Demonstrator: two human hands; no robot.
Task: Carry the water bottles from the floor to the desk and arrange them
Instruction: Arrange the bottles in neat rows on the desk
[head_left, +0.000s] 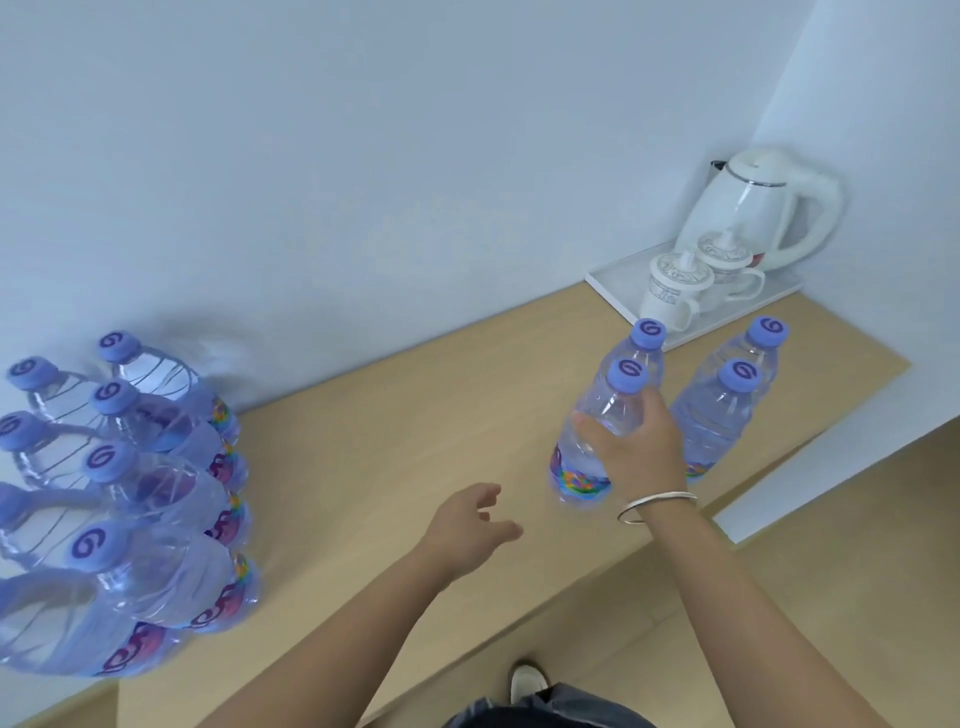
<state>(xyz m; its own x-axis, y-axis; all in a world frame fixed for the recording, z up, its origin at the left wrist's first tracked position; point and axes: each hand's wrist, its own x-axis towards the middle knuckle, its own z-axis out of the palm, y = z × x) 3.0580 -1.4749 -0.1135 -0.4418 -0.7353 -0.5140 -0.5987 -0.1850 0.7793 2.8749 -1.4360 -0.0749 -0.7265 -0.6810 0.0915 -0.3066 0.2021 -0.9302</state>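
Several clear water bottles with purple caps stand on the light wooden desk. A large group of bottles crowds the left end. At the right, my right hand, wearing a silver bangle, grips the front-left bottle around its middle; it stands upright in a two-by-two cluster. Beside it are the back-left bottle, the front-right bottle and the back-right bottle. My left hand hovers over the desk's middle, fingers apart, holding nothing.
A white tray in the back right corner carries a white kettle and two lidded cups. White walls close the desk at the back and right. Wooden floor and my shoe show below the front edge.
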